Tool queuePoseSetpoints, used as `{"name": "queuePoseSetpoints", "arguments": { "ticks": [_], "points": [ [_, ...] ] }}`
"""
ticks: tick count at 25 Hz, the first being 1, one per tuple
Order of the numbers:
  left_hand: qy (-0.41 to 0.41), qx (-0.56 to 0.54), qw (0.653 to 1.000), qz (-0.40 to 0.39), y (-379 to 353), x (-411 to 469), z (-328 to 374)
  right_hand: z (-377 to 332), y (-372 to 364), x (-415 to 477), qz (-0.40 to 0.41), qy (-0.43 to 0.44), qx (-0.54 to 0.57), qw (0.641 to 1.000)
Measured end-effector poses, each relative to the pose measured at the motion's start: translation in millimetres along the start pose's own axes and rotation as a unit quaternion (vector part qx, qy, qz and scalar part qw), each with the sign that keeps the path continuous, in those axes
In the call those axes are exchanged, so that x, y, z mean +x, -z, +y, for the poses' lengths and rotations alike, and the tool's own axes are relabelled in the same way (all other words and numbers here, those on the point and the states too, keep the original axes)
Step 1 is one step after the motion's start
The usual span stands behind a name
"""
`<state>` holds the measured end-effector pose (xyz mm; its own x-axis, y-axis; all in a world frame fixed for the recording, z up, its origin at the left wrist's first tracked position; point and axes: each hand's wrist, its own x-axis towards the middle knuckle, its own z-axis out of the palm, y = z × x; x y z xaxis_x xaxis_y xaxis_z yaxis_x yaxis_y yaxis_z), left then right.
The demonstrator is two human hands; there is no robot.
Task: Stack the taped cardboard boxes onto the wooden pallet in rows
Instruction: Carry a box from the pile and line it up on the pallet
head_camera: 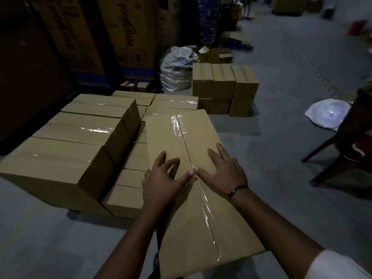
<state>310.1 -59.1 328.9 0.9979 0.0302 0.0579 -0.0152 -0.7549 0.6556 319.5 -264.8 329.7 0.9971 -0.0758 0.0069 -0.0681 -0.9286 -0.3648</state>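
A long taped cardboard box [181, 137] lies in front of me, its clear tape seam running down the middle. My left hand [163, 180] rests on its top left of the seam, fingers spread. My right hand [223, 172] presses flat on the right of the seam, and both thumbs meet at the tape. To the left stands a row of taller taped boxes [80, 135], with a lower layer of boxes [128, 198] beside them. The wooden pallet under them is hidden, apart from a dark gap at the floor.
A separate stack of smaller boxes [223, 87] stands on the floor behind. A white sack [177, 69] leans by tall appliance cartons [128, 37]. A dark chair [346, 141] and white plastic sheet [328, 113] are at right. Grey floor [291, 81] lies between.
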Motion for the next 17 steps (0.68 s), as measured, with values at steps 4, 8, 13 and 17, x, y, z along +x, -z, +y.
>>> {"name": "queuePoseSetpoints", "arguments": {
  "ticks": [4, 8, 13, 17],
  "points": [
    [-0.015, 0.001, 1.0, -0.016, -38.8, 32.3, 30.4, 48.3, 20.6, 41.0, -0.003, 0.006, -0.005, 1.0],
    [-0.021, 0.045, 0.999, -0.005, -81.5, 85.5, 57.1, 86.0, 21.0, 109.1, -0.002, 0.009, -0.014, 1.0],
    [-0.028, 0.088, 0.996, -0.014, -119.8, 162.5, 87.2, 118.7, 15.6, 177.2, 0.005, -0.027, -0.012, 1.0],
    [-0.024, 0.102, 0.994, -0.033, -135.6, 221.7, 105.2, 138.3, 19.9, 233.1, 0.01, -0.035, -0.015, 0.999]
  ]
}}
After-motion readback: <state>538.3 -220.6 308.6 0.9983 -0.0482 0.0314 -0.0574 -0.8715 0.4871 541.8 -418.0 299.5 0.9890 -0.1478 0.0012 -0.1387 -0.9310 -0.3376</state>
